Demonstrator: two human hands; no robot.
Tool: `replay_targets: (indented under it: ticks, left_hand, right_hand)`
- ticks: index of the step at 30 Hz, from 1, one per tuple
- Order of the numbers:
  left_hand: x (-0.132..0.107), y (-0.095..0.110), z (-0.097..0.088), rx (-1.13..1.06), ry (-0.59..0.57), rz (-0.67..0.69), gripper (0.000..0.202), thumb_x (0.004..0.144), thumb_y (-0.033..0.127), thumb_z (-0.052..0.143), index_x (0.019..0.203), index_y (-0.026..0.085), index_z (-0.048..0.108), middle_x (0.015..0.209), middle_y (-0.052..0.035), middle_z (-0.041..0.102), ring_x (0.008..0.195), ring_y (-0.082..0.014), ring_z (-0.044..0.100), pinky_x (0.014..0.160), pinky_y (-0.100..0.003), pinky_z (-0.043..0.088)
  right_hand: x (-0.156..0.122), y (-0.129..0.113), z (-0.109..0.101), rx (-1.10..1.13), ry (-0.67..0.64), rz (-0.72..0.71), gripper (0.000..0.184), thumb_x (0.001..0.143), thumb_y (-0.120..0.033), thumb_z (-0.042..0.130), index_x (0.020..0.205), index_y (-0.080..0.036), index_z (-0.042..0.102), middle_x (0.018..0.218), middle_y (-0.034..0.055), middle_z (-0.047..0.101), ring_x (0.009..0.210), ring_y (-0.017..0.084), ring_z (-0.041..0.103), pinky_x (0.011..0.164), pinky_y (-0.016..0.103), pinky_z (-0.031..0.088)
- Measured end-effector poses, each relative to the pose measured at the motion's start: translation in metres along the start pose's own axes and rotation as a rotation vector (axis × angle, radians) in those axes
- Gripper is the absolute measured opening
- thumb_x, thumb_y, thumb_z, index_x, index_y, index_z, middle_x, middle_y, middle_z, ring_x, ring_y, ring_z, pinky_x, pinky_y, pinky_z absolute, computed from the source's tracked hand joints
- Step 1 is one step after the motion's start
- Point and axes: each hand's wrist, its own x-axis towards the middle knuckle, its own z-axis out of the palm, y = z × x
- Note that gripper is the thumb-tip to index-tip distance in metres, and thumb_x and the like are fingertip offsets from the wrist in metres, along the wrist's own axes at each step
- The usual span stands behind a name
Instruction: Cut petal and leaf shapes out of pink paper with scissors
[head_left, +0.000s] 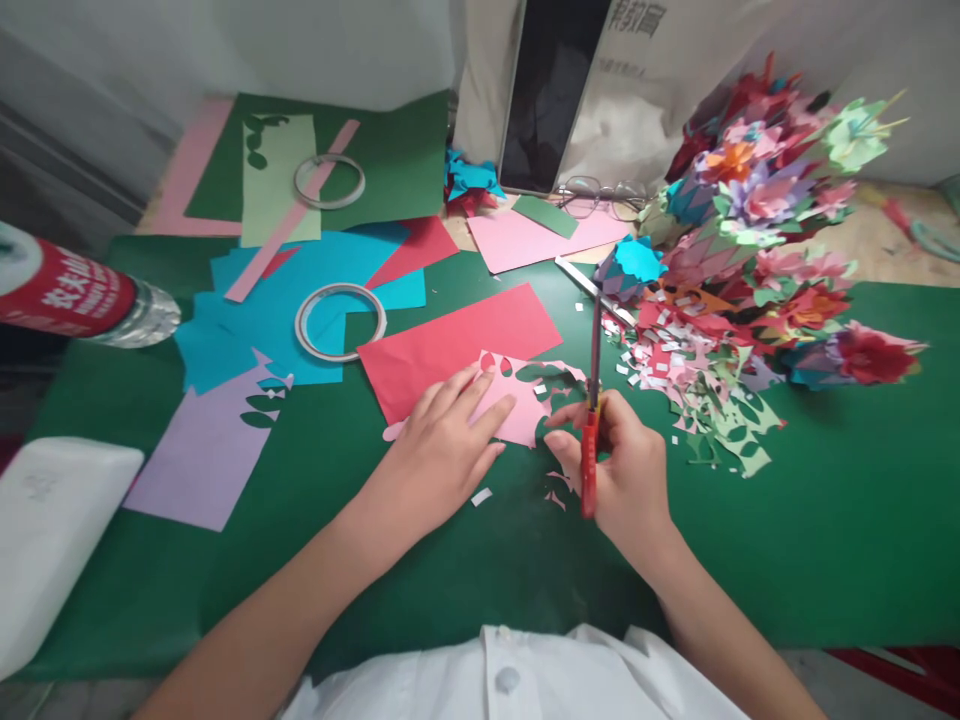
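Observation:
My left hand [442, 450] lies palm down with its fingers spread, resting on a pink paper sheet [517, 420] whose right part has several cut-out holes. Partly under that sheet is a red paper rectangle [465, 335]. In my right hand [626, 460] is a pair of scissors [590, 465] with red handles. The blades point away from me and look closed, just right of the pink sheet. Small pink scraps [556, 490] lie between my hands. A heap of pink, white and green cuttings [697, 375] is beyond my right hand.
Tape rolls [341, 322] sit on blue paper [247, 345] and other sheets at the left. Purple paper [202, 460], a bottle [75, 290] and a white box [60, 540] are nearer. Paper flowers [765, 200], glasses [604, 197] and a phone [551, 95] stand farther back.

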Motion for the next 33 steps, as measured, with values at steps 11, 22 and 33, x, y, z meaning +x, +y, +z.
replay_targets:
  ticks: [11,22,33]
  left_hand:
    - [-0.001,0.011,0.008,-0.011,-0.030,0.048,0.039,0.095,0.021,0.048,0.133,0.015,0.053,0.151,-0.0188,0.044,0.141,-0.0336,0.040,0.110,-0.053,0.040]
    - [-0.005,0.007,0.009,0.003,-0.018,0.049,0.037,0.095,0.022,0.050,0.131,0.017,0.056,0.152,-0.0193,0.042,0.140,-0.0345,0.040,0.109,-0.054,0.040]
    - [-0.002,0.011,-0.001,-0.162,0.303,-0.067,0.037,0.093,0.020,0.051,0.130,0.013,0.050,0.108,-0.0125,0.064,0.105,-0.0261,0.059,0.093,-0.042,0.051]
  right_hand:
    - [0.009,0.010,0.006,-0.363,-0.024,0.098,0.020,0.081,-0.024,0.056,0.100,-0.019,0.052,0.086,0.0076,0.072,0.075,0.026,0.070,0.065,0.032,0.045]
    - [0.010,0.015,0.011,-0.412,-0.015,0.079,0.012,0.079,-0.022,0.055,0.083,-0.023,0.045,0.076,0.0054,0.070,0.066,0.027,0.066,0.057,0.030,0.038]
    - [0.010,0.012,0.006,0.123,0.227,-0.060,0.022,0.080,-0.021,0.066,0.078,-0.023,0.044,0.078,0.0000,0.067,0.059,0.014,0.057,0.057,0.027,0.044]
